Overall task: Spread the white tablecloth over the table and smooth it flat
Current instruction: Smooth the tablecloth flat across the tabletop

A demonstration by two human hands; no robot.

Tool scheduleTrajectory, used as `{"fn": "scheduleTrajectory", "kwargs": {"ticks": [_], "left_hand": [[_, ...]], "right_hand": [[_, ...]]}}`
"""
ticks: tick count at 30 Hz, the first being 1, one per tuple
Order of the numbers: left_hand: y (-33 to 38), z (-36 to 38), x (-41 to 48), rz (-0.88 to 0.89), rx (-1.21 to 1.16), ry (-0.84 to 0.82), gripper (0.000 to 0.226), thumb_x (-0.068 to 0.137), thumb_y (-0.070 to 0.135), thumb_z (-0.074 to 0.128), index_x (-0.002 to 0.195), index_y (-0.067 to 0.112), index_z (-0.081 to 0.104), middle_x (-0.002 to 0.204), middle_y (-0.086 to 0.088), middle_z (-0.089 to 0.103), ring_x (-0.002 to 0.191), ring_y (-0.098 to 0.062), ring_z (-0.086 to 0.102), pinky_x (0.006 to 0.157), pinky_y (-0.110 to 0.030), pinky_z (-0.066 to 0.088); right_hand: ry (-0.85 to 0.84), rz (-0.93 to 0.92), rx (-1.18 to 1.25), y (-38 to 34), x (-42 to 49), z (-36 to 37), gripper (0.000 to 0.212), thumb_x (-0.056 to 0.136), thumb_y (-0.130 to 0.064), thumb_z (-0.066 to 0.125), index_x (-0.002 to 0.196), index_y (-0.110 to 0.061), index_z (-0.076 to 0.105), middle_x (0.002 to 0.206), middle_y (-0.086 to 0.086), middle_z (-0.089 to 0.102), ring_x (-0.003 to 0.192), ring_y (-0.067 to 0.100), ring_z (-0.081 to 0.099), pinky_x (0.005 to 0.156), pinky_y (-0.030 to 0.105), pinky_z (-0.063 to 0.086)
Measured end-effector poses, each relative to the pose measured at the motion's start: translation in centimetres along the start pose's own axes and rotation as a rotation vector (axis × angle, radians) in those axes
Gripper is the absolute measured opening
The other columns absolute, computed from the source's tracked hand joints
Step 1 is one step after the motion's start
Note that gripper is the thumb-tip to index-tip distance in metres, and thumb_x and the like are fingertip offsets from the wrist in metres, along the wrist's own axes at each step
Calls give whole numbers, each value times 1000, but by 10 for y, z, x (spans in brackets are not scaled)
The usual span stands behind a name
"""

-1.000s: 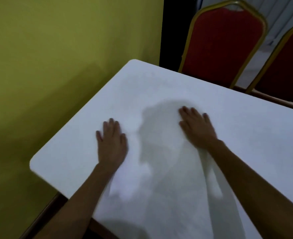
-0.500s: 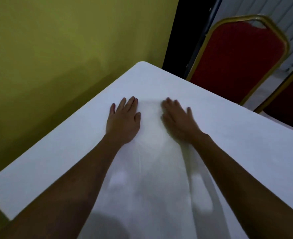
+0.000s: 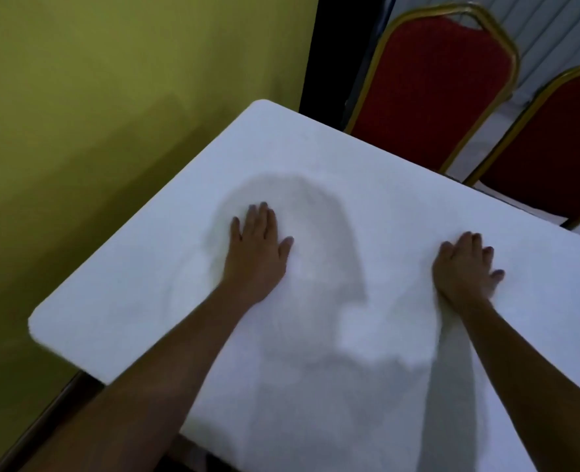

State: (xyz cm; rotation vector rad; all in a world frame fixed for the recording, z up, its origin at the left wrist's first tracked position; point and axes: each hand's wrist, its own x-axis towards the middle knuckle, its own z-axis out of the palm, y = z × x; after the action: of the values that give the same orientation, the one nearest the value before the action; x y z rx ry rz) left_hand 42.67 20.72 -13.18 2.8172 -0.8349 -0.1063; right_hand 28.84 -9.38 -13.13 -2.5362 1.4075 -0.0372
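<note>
Now my left hand and right hand lie palm-down, fingers released, gripping nothing, well apart on the tablecloth to press it flat. It covers the table beneath and beyond both palms. Half a second ago they were close together. Past my fingertips stand two red chairs.

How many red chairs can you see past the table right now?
2. One chair stands just beyond the table's far edge, its whole back visible. The second chair is to its right, cut off by the frame edge. More could sit out of view.
</note>
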Motion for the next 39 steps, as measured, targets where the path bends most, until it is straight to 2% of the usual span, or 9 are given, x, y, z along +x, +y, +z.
{"fn": "scheduleTrajectory", "kwargs": {"ticks": [3,6,13,16,21,26,32,35,39], "left_hand": [[45,15,-55,235,-12,-51,60,94,40,25,141,7,42,149,-8,41,137,-26,40,111,-51,27],[50,15,-74,183,-33,-83,58,93,39,25,142,11,42,149,-5,42,137,-24,40,110,-51,29],[66,11,-75,128,61,-88,57,95,27,29,146,3,29,155,-12,28,144,-29,25,115,-54,15],[123,8,-86,34,82,-137,59,98,28,30,148,1,16,159,-12,14,147,-28,9,118,-50,4],[277,39,-143,444,-71,-167,71,89,41,5,149,5,21,159,-10,18,147,-24,16,118,-47,7],[422,74,-182,797,-83,-332,82,81,46,-7,150,10,15,161,-4,9,148,-17,6,119,-40,-2],[511,109,-181,961,39,-333,72,89,48,4,151,14,14,161,-1,11,148,-17,9,119,-45,3],[512,112,-155,895,69,-265,72,87,51,3,151,22,15,160,5,14,148,-15,11,118,-46,3],[493,114,-118,528,29,-126,66,92,49,16,150,18,20,159,1,18,147,-21,16,116,-52,7]], "right_hand": [[-87,-317,-36,-4,-79,10,62,97,-44,16,153,-16,14,162,-1,8,150,22,5,116,53,5],[-198,-602,-119,24,-142,9,67,92,-57,1,153,-29,2,156,-16,-6,145,6,-8,117,39,-4],[-110,-78,-53,193,-148,-35,56,101,-44,18,153,-27,5,162,-9,2,150,15,1,120,48,3],[-190,-46,2,221,-147,-52,58,103,-40,22,154,-21,4,163,-4,0,150,17,-1,120,49,3],[-82,-135,11,265,-165,-71,56,103,-38,26,154,-19,12,162,-3,10,150,18,5,118,46,3],[-79,140,24,406,-188,-81,59,101,-44,18,154,-24,2,162,-7,-1,150,15,-5,119,47,-1],[-9,462,21,548,-234,-104,57,101,-44,16,154,-25,6,162,-6,8,149,19,5,118,54,6],[14,609,3,569,-231,-114,58,101,-42,19,153,-19,12,162,-1,14,149,24,6,115,61,6],[93,549,25,534,-176,-127,58,101,-37,22,152,-10,17,161,6,17,149,28,5,116,60,5]]}}
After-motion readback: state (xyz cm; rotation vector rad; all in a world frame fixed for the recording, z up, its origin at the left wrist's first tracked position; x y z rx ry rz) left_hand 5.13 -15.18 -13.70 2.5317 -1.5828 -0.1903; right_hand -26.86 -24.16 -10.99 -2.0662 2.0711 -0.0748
